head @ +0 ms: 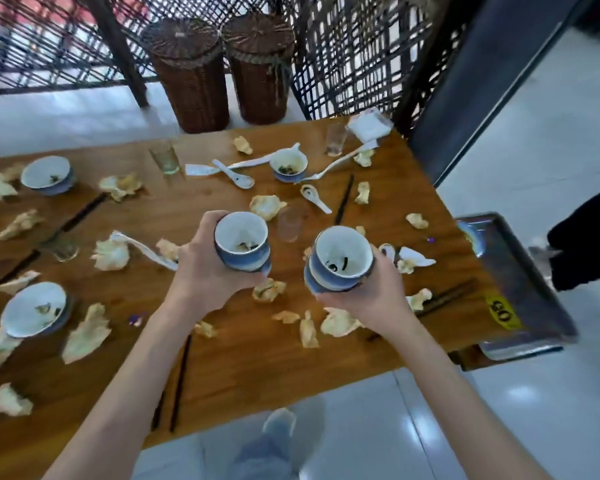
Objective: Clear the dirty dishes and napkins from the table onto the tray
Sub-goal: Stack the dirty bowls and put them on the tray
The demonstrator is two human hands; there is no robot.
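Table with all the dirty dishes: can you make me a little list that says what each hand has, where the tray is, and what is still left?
left hand: grips one blue-and-white bowl, raised over the table
right hand: grips a stack of bowls, looks like two
tray: metal, at the table's right end, nothing visible on it
bowls left on the table: three
spoons left: several white ones
glasses left: about five
napkins: many crumpled ones, scattered
chopsticks: dark pairs lying about
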